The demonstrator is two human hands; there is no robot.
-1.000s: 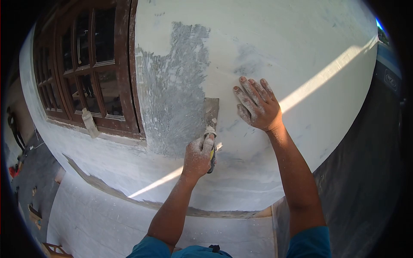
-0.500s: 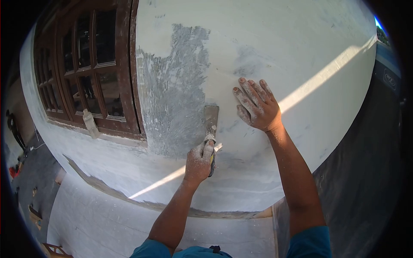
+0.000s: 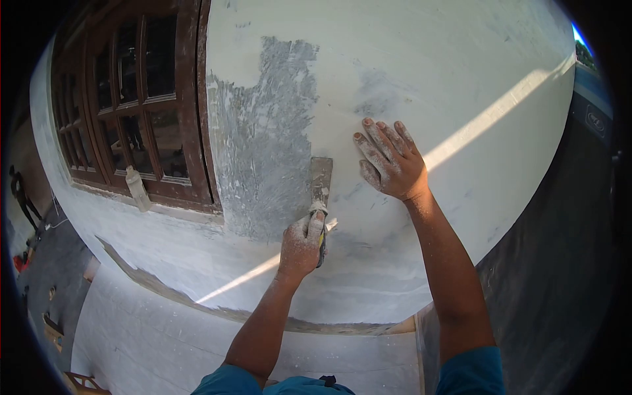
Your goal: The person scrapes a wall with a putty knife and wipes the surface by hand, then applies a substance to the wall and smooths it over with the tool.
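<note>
My left hand (image 3: 301, 248), dusty with white powder, is wrapped round the handle of a putty knife (image 3: 320, 179). Its blade points up and lies against the wall (image 3: 447, 59), along the right edge of a scraped grey patch (image 3: 270, 145). White bits cling to the blade near the handle. Higher and to the right, my right hand (image 3: 394, 161) rests flat on the pale part of the wall, fingers stretched out and whitened at the tips. Nothing is in it.
A brown wooden window (image 3: 131, 105) fills the upper left, with a clear bottle (image 3: 137, 189) on its sill. Pale sheeting (image 3: 171, 342) covers the floor below. A person (image 3: 24, 197) stands far left. A dark surface (image 3: 553, 263) lies at right.
The putty knife and my left hand have shifted very slightly up and left in view. My right hand stays flat on the wall, almost unmoved.
</note>
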